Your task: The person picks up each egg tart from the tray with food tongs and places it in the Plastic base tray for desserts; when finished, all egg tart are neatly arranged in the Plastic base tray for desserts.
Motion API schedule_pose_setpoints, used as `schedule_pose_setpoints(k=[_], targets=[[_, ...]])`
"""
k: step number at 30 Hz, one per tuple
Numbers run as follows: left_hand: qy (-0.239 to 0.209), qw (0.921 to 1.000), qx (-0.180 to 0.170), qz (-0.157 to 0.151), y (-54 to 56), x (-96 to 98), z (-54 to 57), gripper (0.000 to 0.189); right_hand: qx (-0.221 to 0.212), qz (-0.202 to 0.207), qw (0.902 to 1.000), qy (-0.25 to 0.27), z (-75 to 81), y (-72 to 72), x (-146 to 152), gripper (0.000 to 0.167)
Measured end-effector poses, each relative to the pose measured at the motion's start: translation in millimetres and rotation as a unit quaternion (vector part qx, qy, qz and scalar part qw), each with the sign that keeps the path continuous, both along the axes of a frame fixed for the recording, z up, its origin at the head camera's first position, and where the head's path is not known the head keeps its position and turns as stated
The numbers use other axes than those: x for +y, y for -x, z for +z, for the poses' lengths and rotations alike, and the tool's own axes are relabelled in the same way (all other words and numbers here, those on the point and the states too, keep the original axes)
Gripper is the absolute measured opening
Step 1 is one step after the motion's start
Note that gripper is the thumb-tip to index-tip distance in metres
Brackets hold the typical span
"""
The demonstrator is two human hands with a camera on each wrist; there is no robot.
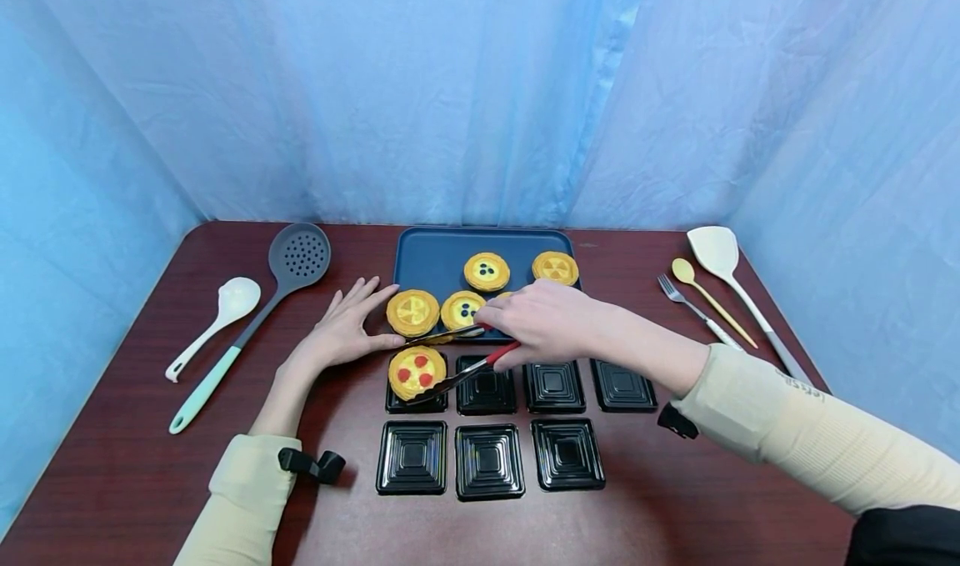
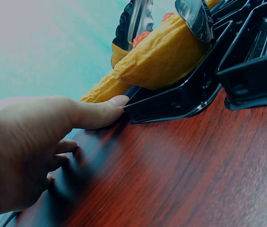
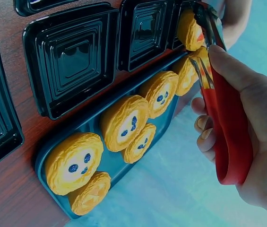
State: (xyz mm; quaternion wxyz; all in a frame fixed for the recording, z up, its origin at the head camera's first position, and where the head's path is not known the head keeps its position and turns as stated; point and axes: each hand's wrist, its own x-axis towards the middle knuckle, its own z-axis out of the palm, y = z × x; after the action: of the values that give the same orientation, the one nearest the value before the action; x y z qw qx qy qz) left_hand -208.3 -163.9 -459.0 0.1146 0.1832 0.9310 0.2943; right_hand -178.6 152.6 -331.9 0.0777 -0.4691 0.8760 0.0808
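Observation:
My right hand (image 1: 547, 320) grips the red handles of a pair of tongs (image 3: 228, 127). The tongs' jaws are on either side of an egg tart with red berries (image 1: 416, 373). That tart sits tilted in a small black plastic container (image 2: 171, 105); whether it rests on the container's bottom is hidden. My left hand (image 1: 345, 328) lies at the left of the blue tray (image 1: 427, 253), fingers extended. In the left wrist view its thumb (image 2: 100, 111) touches the container's corner. More tarts (image 1: 486, 272) stand on the tray, some with dark berries, some with yellow pieces.
Several more black containers (image 1: 412, 458) stand in two rows in front of the tray. On the left lie a white ladle (image 1: 238, 298) and a grey skimmer (image 1: 300, 253). A fork (image 1: 671, 289), a yellow spoon (image 1: 684, 271) and a white spatula (image 1: 715, 251) lie on the right.

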Motion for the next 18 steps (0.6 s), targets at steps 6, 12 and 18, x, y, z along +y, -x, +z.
schedule_pose_setpoints(k=[6, 12, 18], targets=[[0.000, 1.0000, 0.000, 0.000, -0.2, -0.2, -0.1, 0.088, -0.002, -0.001, 1.0000, 0.003, 0.5, 0.1, -0.3, 0.056], [-0.002, 1.0000, 0.001, 0.001, 0.0, 0.3, -0.5, 0.087, -0.008, -0.011, 0.9999, -0.002, 1.5, -0.4, -1.2, 0.058], [-0.001, 1.0000, 0.005, 0.000, -0.1, 1.1, -1.1, 0.087, -0.020, -0.025, 0.9994, 0.014, 2.6, 0.4, 2.8, 0.065]])
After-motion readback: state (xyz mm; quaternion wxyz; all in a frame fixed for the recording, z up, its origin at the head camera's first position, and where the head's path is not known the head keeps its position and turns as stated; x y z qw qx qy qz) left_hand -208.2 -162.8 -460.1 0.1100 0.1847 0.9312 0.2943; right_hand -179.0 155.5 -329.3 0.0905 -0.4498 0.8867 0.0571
